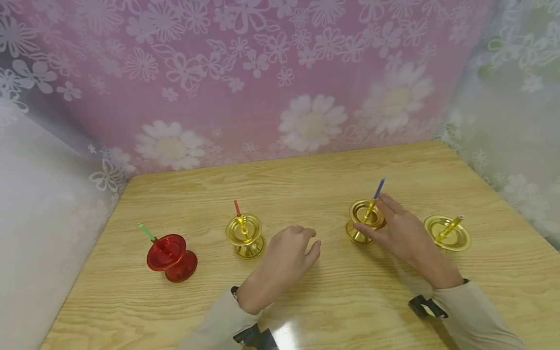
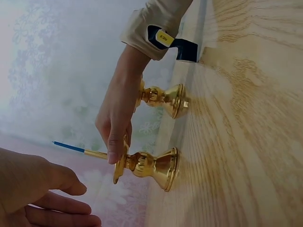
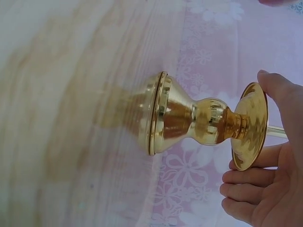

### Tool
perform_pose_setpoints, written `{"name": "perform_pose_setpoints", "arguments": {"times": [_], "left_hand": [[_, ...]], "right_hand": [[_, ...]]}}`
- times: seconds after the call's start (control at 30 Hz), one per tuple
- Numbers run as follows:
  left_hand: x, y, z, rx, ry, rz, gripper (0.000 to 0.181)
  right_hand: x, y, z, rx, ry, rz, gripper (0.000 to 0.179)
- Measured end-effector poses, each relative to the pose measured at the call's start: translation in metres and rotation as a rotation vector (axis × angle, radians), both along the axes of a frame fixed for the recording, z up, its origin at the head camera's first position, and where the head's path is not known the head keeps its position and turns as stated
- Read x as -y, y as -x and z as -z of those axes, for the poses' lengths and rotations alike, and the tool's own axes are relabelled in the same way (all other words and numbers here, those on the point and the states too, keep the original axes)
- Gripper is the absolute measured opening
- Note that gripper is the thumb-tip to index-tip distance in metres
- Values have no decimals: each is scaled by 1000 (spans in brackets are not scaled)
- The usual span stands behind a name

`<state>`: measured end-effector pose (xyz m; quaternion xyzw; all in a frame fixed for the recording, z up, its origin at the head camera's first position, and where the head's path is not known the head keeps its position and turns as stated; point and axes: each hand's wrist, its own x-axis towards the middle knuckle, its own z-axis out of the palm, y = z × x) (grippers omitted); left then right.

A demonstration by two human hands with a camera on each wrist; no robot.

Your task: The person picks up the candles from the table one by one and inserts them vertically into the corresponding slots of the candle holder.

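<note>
On the right side of the table, my right hand (image 1: pixel 404 238) holds a gold candlestick (image 1: pixel 358 236) by its dish. The right wrist view has the thumb at one edge of the dish (image 3: pixel 255 111) and the fingers (image 3: pixel 251 177) at the opposite edge. A thin blue candle (image 1: pixel 379 188) rises, slightly tilted, from the candlestick's tube. The flared base stands on the table. My left hand (image 1: pixel 283 260) hovers between this candlestick and another gold candlestick (image 1: pixel 250 249) with a red candle (image 1: pixel 237 208); its fingers are relaxed and hold nothing.
At the far left stands a red candlestick (image 1: pixel 181 267) with a green candle (image 1: pixel 147 232). Another gold candlestick (image 1: pixel 458 238), with no coloured candle in its tube, is right of my right hand. Flower-patterned cloth (image 1: pixel 245 97) walls in the back and sides of the wooden table (image 1: pixel 306 184).
</note>
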<state>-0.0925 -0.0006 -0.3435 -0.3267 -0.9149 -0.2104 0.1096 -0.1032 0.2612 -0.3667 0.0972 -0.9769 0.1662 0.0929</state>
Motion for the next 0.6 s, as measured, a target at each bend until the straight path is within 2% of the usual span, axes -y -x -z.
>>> {"name": "perform_pose_setpoints", "arguments": {"times": [0.37,0.6], "left_hand": [[20,-10,10,15,63,-5,16],[32,-15,17,80,120,-19,15]], "right_hand": [[2,-3,-6,33,-20,-3,85],[1,-3,-8,35,-27,5,83]]}}
